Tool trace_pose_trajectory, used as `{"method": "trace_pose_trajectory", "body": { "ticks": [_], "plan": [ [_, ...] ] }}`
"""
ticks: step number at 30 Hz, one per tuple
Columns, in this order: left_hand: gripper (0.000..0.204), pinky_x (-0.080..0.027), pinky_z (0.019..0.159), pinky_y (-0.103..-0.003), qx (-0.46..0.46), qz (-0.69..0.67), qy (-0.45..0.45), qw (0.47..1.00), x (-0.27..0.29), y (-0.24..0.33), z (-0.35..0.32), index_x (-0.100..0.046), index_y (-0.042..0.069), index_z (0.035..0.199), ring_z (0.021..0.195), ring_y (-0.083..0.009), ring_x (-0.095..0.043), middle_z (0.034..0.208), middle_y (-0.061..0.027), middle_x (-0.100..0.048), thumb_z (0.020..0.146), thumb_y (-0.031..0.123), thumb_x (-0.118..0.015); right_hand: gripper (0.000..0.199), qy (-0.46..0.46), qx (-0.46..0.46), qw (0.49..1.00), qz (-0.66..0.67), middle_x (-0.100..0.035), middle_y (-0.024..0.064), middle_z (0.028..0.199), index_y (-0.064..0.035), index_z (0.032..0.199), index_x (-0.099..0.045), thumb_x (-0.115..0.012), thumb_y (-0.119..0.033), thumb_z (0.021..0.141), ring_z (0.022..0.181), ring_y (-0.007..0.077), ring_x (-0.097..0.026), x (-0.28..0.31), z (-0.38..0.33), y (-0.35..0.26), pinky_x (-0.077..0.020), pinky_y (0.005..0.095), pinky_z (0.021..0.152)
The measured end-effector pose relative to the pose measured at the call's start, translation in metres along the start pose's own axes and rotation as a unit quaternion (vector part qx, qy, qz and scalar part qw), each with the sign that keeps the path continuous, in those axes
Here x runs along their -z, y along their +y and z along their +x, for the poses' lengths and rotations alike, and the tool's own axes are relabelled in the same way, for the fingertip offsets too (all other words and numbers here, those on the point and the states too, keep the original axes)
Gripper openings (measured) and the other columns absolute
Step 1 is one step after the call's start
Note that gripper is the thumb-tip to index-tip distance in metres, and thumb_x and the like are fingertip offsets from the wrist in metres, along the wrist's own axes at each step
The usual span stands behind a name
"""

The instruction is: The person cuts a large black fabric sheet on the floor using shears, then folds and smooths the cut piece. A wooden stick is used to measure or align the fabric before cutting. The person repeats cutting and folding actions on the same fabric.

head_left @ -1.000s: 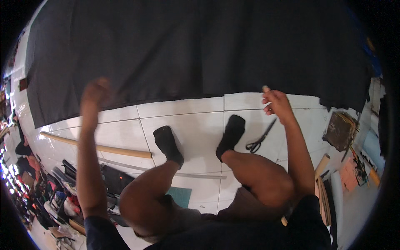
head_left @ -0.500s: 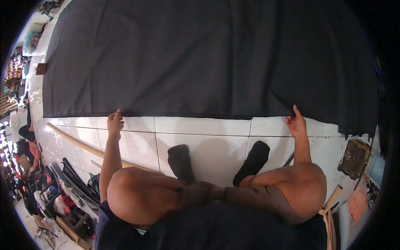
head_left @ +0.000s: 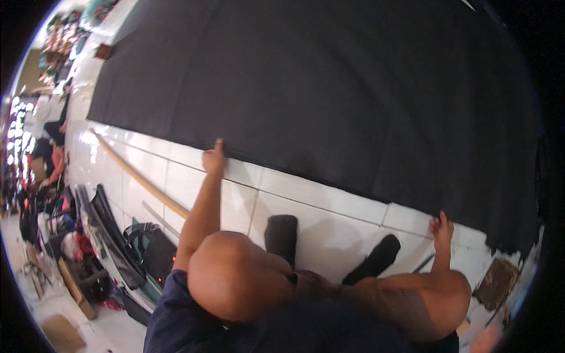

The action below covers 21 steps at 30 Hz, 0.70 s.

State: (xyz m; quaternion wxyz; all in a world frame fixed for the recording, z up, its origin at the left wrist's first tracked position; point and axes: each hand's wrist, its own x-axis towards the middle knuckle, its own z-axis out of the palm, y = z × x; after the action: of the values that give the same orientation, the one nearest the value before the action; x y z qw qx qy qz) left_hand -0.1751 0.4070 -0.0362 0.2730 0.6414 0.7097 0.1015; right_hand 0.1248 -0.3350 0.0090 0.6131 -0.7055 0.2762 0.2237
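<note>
Compared with half a second ago, the near edge of the wide black woven cloth slants down to the right in view instead of running almost level, and the cloth's surface shows fewer folds. The black bag beside the left knee, mostly hidden then, now shows.

The one cloth lies spread over the white tiled floor, beyond two feet in black socks. Two bare hands are at its near edge: the left hand has one finger extended onto it; the right hand has its fingers partly curled. Whether either pinches the cloth, I cannot tell.

One long tan round pole lies to the left; two brown blocks sit near opposite ends of the cloth.
</note>
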Motion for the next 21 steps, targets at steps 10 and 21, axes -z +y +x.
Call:
{"method": "trace_pose_trajectory", "body": {
  "ticks": [10, 21],
  "plan": [
    [0.041, -0.050, 0.085, -0.039, 0.059, -0.112, -0.023, 0.992, -0.004, 0.016, -0.024, -0.059, 0.002, 0.092, 0.090, -0.0304, -0.065, 0.093, -0.0160, -0.068, 0.082, 0.037, -0.079, 0.027, 0.048, 0.026, 0.997, -0.050, -0.056, -0.0003, 0.068, -0.0133, 0.085, -0.051, -0.066, -0.033, 0.095, 0.061, 0.0133, -0.061, 0.017, 0.007, 0.022, -0.0483, 0.0284, 0.051],
    [0.080, -0.027, 0.115, -0.051, -0.309, 0.059, 0.126, 0.941, 0.003, 0.041, -0.044, -0.043, -0.004, 0.140, 0.139, -0.0468, -0.032, 0.147, -0.0330, -0.036, 0.087, 0.050, -0.068, 0.032, 0.123, -0.021, 0.989, 0.082, -0.051, 0.0019, 0.079, -0.0135, 0.101, -0.055, -0.071, -0.039, 0.090, 0.064, 0.0149, -0.051, 0.050, 0.009, 0.025, -0.0448, 0.0306, 0.055]
  ]
}}
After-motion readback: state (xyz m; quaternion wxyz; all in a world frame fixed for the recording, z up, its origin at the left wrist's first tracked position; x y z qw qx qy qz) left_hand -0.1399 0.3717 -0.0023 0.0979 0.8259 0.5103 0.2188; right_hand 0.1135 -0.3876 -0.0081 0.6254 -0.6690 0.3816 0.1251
